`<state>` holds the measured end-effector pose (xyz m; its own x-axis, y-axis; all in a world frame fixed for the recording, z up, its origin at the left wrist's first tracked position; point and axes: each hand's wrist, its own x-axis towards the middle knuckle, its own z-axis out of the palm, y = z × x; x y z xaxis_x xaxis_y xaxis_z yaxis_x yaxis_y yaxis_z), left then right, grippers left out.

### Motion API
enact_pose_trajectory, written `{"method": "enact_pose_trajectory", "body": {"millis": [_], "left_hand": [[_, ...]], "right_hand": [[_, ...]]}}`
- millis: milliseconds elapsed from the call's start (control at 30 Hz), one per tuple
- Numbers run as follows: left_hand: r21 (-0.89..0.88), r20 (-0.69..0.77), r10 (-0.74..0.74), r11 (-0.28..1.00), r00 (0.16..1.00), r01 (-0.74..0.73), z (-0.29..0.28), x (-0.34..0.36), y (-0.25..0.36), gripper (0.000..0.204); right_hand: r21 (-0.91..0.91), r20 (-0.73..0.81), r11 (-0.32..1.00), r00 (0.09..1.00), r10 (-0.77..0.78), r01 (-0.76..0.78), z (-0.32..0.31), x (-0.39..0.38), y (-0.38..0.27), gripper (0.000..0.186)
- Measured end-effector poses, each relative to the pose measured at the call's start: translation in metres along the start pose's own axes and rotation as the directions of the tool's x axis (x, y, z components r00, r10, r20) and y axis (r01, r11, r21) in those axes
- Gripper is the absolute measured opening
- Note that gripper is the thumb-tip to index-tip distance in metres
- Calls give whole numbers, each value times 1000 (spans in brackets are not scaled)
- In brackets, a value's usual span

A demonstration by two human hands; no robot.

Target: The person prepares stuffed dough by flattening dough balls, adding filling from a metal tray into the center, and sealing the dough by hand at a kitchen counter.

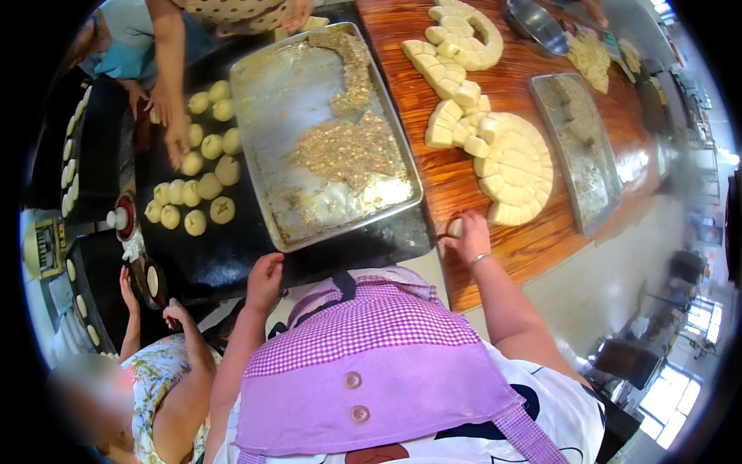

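Purple apron [371, 394], lower center. Right hand [468, 237] pinching dough piece [456, 228], just right of center, on wooden board [464, 271]; left hand [265, 283] loosely curled (contents unclear) near metal tray [263, 139].

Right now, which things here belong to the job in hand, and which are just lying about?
Likely in the job:
small dough piece at your right hand
cut dough
large tray with crumbly mixture
dough balls

Apparently just lying about:
metal bowl
beige box at far left
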<state>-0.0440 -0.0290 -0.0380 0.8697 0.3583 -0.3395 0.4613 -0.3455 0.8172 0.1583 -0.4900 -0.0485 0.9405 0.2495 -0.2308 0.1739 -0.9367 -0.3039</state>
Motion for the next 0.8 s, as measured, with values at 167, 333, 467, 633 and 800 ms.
{"method": "enact_pose_trajectory", "body": {"millis": [167, 333, 467, 633, 800], "left_hand": [[183, 64, 78, 979, 995, -88, -3, 3, 13, 22], [185, 92, 28, 982, 995, -45, -1, 4, 31, 22], [193, 131, -45, 981, 990, 19, 7, 14, 61, 21], [168, 152, 43, 983, 987, -69, 16, 19, 41, 23], [224, 240, 19, 972, 970, -74, 16, 8, 44, 24]], "right_hand": [[-139, -27, 990, 1000, 1, -4, 22, 33, -7, 78], [-257, -4, 964, 997, 71, -70, 32, 39, -27, 73], [-187, 6, 977, 995, 102, -99, 23, 49, -29, 74], [223, -154, 973, 983, 98, -62, 50, 61, 30, 65], [-205, -92, 970, 989, 113, -130, 36, 36, 3, 67]]}}
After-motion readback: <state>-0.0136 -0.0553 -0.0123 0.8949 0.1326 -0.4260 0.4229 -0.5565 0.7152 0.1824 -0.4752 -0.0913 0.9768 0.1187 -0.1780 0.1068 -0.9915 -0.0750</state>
